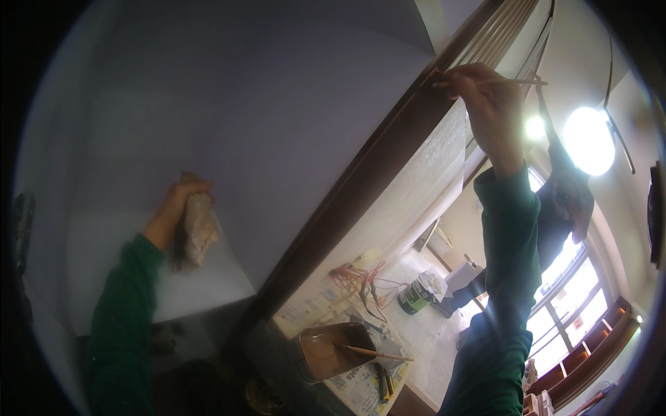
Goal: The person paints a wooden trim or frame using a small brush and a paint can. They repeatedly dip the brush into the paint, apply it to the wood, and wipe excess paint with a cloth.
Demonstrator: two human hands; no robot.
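My left hand (182, 201) is closed around a crumpled, pale rag (200, 229) and is held in front of a greyish panel (159, 132). High on the right, my right hand (489, 104) grips a thin paintbrush (531, 82) by its handle. Its tip end meets the dark brown wooden edge (361, 166) that slants across the view; the bristles are too small to make out. Both my sleeves are green.
Below, a tub of brown liquid (322, 353) with a second brush (374, 354) sits by newspaper (364, 392). Behind it are tangled red wires (361, 281) and a green paint can (414, 295). Another person (562, 201) stands at the right, near bright windows (569, 305).
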